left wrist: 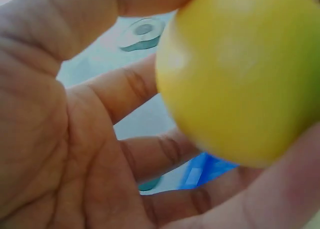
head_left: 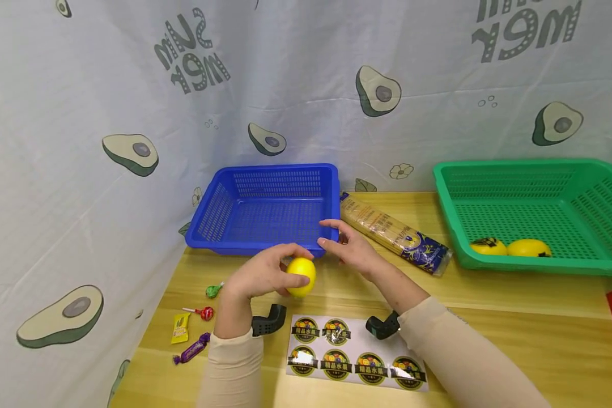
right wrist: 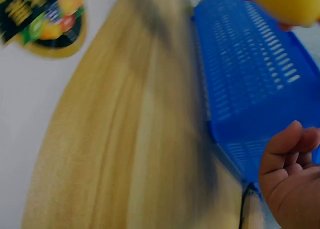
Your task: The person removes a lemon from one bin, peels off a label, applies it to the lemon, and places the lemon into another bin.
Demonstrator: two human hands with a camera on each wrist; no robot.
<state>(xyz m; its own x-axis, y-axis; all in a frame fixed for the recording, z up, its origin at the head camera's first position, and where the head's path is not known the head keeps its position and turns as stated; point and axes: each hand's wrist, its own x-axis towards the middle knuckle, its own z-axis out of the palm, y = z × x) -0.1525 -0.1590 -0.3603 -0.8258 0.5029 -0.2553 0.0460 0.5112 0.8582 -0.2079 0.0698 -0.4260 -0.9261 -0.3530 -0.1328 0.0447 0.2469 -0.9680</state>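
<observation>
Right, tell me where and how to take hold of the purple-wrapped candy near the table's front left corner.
Pinch the purple candy across its plump middle, coming straight down from above. It lies flat on the table with twisted wrapper ends sticking out, which would likely slip or tear. The yellow packet sits just behind it, so closing the fingers across its width, clear of that packet, looks safest.

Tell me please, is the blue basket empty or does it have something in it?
Empty. The head view shows only bare mesh floor inside the blue basket; the yellow lemon is outside it, held in the left hand.
</observation>
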